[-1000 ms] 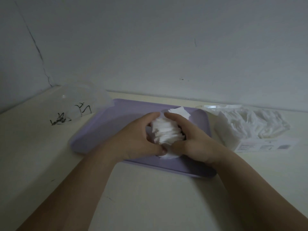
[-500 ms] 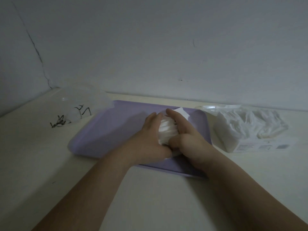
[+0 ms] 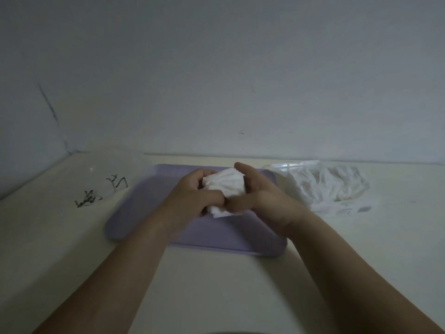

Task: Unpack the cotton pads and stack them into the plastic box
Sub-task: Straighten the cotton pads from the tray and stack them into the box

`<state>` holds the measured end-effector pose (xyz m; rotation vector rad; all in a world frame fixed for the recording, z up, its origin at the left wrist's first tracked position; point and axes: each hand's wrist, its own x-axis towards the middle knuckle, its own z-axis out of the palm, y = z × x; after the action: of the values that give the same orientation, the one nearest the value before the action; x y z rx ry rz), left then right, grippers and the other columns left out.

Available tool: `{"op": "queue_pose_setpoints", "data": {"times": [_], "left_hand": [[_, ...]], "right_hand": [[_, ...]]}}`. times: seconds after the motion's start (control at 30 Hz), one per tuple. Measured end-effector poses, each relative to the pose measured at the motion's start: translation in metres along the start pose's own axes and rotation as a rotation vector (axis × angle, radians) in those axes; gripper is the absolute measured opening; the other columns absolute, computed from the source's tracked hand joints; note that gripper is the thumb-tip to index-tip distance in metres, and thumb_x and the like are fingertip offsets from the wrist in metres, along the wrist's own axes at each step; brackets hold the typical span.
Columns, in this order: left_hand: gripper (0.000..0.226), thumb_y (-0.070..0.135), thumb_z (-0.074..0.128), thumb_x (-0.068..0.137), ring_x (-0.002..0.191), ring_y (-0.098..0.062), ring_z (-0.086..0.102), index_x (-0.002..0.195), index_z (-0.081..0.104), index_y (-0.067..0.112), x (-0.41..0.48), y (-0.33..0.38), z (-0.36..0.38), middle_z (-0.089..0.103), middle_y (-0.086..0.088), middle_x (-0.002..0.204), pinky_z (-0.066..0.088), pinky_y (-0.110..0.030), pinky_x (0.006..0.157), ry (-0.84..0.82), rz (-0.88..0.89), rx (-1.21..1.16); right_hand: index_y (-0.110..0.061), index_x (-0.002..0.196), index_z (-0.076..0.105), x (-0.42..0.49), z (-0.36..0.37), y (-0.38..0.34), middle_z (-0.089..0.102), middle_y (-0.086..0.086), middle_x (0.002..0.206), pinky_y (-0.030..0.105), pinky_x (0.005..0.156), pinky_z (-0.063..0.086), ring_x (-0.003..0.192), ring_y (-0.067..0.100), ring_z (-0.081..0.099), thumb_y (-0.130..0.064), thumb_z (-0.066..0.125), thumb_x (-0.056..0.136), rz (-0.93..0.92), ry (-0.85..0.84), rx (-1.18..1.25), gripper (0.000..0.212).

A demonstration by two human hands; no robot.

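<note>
A stack of white cotton pads is squeezed between both my hands above the lilac tray. My left hand grips the stack from the left with curled fingers. From the right, my right hand wraps around it, fingertips over the top. The lowest pads stick out under my thumbs. The clear plastic box stands just right of the tray, mostly hidden behind the crumpled pad wrapper.
A clear plastic lid or bag with black markings lies at the back left of the cream table. A white wall runs close behind the tray. A printed label lies in front of the wrapper.
My hands have closed tighter on the stack and lifted it slightly; the view has tilted upward. The loose pad behind the stack is no longer seen.
</note>
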<state>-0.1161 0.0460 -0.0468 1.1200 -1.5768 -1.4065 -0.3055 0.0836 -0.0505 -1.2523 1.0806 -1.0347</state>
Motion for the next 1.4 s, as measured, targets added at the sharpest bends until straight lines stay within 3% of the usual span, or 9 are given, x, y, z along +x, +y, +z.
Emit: {"op": "queue_pose_setpoints", "data": {"times": [0.13, 0.27, 0.6, 0.83, 0.93, 1.03, 1.13, 1.27, 1.4], "left_hand": [[0.046, 0.016, 0.076, 0.063, 0.079, -0.023, 0.050, 0.109, 0.071, 0.011, 0.006, 0.019, 0.021, 0.064, -0.005, 0.084, 0.035, -0.034, 0.061, -0.063, 0.038, -0.102], [0.041, 0.011, 0.077, 0.073, 0.093, -0.027, 0.056, 0.113, 0.072, 0.006, 0.015, 0.030, 0.053, 0.066, -0.012, 0.096, 0.038, -0.046, 0.081, -0.176, 0.077, -0.196], [0.029, 0.020, 0.065, 0.096, 0.087, -0.010, 0.076, 0.125, 0.069, 0.024, 0.036, 0.067, 0.164, 0.076, 0.006, 0.110, 0.051, -0.026, 0.066, -0.194, 0.222, 0.136], [0.045, 0.034, 0.049, 0.087, 0.126, -0.019, 0.059, 0.127, 0.069, 0.036, 0.055, 0.047, 0.193, 0.057, 0.000, 0.139, 0.046, -0.028, 0.109, -0.223, 0.422, 0.924], [0.035, 0.032, 0.055, 0.095, 0.121, -0.010, 0.054, 0.126, 0.071, 0.031, 0.053, 0.036, 0.191, 0.053, 0.006, 0.142, 0.039, -0.011, 0.101, -0.305, 0.379, 0.920], [0.039, 0.043, 0.050, 0.084, 0.113, -0.015, 0.061, 0.103, 0.079, 0.027, 0.053, 0.031, 0.188, 0.063, 0.004, 0.122, 0.049, -0.027, 0.102, -0.340, 0.438, 0.908], [0.032, 0.039, 0.052, 0.078, 0.086, -0.016, 0.068, 0.087, 0.078, 0.023, 0.054, 0.029, 0.182, 0.073, 0.006, 0.089, 0.057, -0.036, 0.077, -0.323, 0.488, 0.883], [0.027, 0.023, 0.063, 0.083, 0.093, -0.010, 0.067, 0.104, 0.080, 0.026, 0.050, 0.029, 0.176, 0.075, 0.008, 0.098, 0.055, -0.026, 0.082, -0.316, 0.515, 0.879], [0.029, 0.025, 0.065, 0.086, 0.102, 0.001, 0.067, 0.110, 0.078, 0.036, 0.050, 0.027, 0.166, 0.075, 0.019, 0.109, 0.053, -0.020, 0.093, -0.290, 0.431, 0.807]], "right_hand": [[-0.006, 0.131, 0.070, -0.012, -0.028, -0.031, 0.071, 0.023, 0.133, 0.058, 0.113, 0.050, 0.129, 0.040, 0.066, -0.003, 0.074, 0.079, -0.057, -0.004, -0.113, 0.053], [-0.012, 0.123, 0.077, -0.038, -0.060, -0.044, 0.079, 0.009, 0.123, 0.052, 0.116, 0.048, 0.124, 0.025, 0.071, -0.020, 0.074, 0.094, 0.000, 0.074, -0.183, 0.030], [-0.003, 0.110, 0.077, -0.104, -0.139, -0.058, 0.082, 0.012, 0.105, 0.049, 0.103, 0.059, 0.103, 0.027, 0.079, -0.028, 0.071, 0.094, -0.093, 0.538, -0.104, 0.030], [-0.002, 0.084, 0.073, -0.109, -0.169, -0.045, 0.072, 0.010, 0.074, 0.035, 0.066, 0.051, 0.070, 0.018, 0.069, -0.044, 0.070, 0.081, -0.104, 0.720, -0.347, 0.042], [-0.006, 0.092, 0.076, -0.100, -0.168, -0.034, 0.079, 0.014, 0.090, 0.041, 0.072, 0.059, 0.085, 0.025, 0.077, -0.047, 0.067, 0.079, -0.030, 0.634, -0.451, 0.044], [-0.009, 0.093, 0.077, -0.092, -0.174, -0.027, 0.079, 0.004, 0.092, 0.038, 0.076, 0.060, 0.088, 0.021, 0.075, -0.046, 0.070, 0.078, 0.076, 0.543, -0.517, 0.041], [-0.006, 0.085, 0.069, -0.087, -0.180, -0.025, 0.063, 0.002, 0.078, 0.031, 0.062, 0.046, 0.071, 0.019, 0.061, -0.057, 0.072, 0.068, 0.168, 0.552, -0.632, 0.053], [-0.010, 0.071, 0.055, -0.073, -0.175, -0.030, 0.055, 0.000, 0.069, 0.028, 0.053, 0.038, 0.061, 0.018, 0.054, -0.053, 0.075, 0.081, 0.228, 0.684, -0.926, 0.048], [-0.016, 0.085, 0.053, -0.061, -0.164, -0.028, 0.060, -0.001, 0.081, 0.029, 0.062, 0.045, 0.076, 0.024, 0.065, -0.047, 0.073, 0.081, 0.279, 0.725, -1.143, 0.037]]}}
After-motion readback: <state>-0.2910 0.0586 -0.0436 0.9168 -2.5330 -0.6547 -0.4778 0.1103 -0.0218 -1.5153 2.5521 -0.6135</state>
